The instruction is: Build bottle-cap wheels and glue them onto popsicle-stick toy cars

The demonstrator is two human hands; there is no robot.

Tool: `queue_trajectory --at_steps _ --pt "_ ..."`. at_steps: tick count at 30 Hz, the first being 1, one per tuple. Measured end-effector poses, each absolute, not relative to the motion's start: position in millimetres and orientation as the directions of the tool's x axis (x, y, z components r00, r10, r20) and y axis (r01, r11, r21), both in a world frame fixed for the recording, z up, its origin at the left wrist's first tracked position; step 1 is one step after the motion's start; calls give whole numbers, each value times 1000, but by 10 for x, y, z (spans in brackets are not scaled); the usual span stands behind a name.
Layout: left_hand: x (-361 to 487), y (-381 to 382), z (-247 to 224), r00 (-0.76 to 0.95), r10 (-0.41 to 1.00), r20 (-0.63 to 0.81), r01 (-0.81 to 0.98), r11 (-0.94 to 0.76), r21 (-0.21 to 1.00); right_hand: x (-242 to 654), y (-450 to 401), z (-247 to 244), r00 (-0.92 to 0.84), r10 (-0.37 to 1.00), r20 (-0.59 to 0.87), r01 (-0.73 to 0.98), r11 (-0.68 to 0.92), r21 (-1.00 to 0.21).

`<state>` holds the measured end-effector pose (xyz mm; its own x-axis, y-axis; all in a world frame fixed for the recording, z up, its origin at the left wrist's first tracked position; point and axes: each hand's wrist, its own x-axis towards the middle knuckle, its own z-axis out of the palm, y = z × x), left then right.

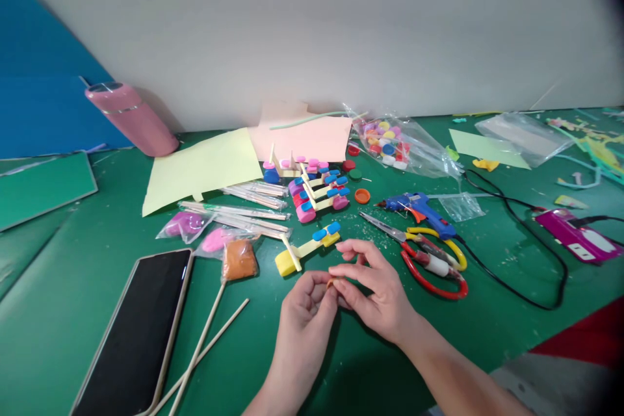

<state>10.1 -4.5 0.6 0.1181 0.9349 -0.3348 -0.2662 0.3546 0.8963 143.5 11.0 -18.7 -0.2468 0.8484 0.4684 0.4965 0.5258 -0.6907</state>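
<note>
My left hand [308, 315] and my right hand [374, 286] meet low in the middle of the view. Their fingertips pinch a small piece of orange-brown clay [332, 282] between them, mostly covered by the fingers. Just beyond lies a small yellow clay model [288, 263] with a cream stick and blue pads. Farther back, several similar models [316, 198] with pink, purple and blue parts stand close together. Left of my hands is a wrapped block of orange clay [240, 260]. An orange cap [362, 195] lies beyond my right hand.
Scissors [429, 244] and a blue glue gun [419, 207] with a black cable lie to the right. A phone [136, 331] and two wooden sticks [209, 331] are at left. Behind stand a pink bottle [134, 120] and a bag of coloured caps [390, 143].
</note>
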Motion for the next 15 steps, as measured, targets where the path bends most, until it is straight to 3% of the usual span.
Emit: queue_trajectory --at_steps 10,15 --pt "120 -38 24 124 948 -295 -229 316 921 1424 116 -189 -261 849 459 495 526 -692" --pt "103 -32 -9 127 930 -346 -282 368 886 1427 116 -182 -268 859 437 474 512 -716"
